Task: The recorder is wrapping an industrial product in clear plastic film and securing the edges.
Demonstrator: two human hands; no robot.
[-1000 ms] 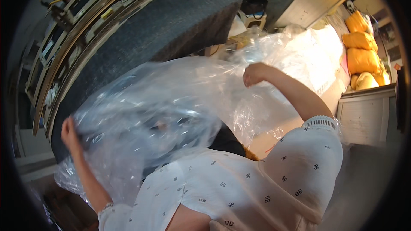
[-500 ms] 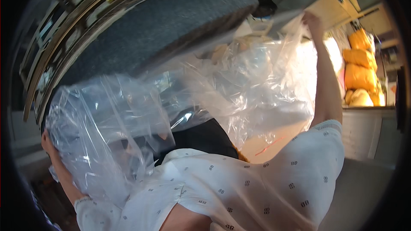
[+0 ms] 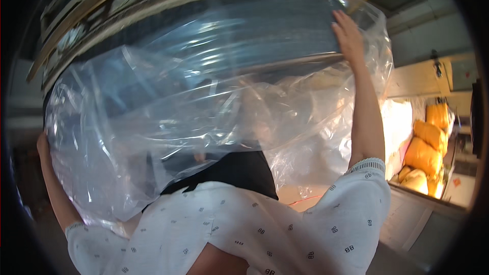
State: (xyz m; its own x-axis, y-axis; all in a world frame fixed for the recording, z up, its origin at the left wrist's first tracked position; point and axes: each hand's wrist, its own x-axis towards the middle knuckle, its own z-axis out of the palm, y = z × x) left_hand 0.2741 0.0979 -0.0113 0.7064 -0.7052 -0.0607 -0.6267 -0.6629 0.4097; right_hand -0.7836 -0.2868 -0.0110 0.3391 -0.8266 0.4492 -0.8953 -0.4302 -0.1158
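A large clear plastic sheet (image 3: pixel 168 130) spreads across a thick dark grey padded piece (image 3: pixel 285 30), crumpled and shiny toward me. My right hand (image 3: pixel 349 38) lies on the sheet near the far right end of the padded piece, its fingers stretched out. At the left edge of the sheet, my left hand (image 3: pixel 43 145) grips the plastic low down; most of its fingers are hidden. Whether the sheet is one layer or a bag, I cannot tell.
Wooden slats and a frame (image 3: pixel 91 7) run behind the padded piece. Stacked yellow bundles (image 3: pixel 425 155) stand at the right, beside a bright light. A light tan surface with a red line (image 3: pixel 300 199) shows by my right side.
My right hand has gone from holding the sheet up at the far right to lying flat on it. The plastic now covers the grey padded piece. My view has turned slightly.
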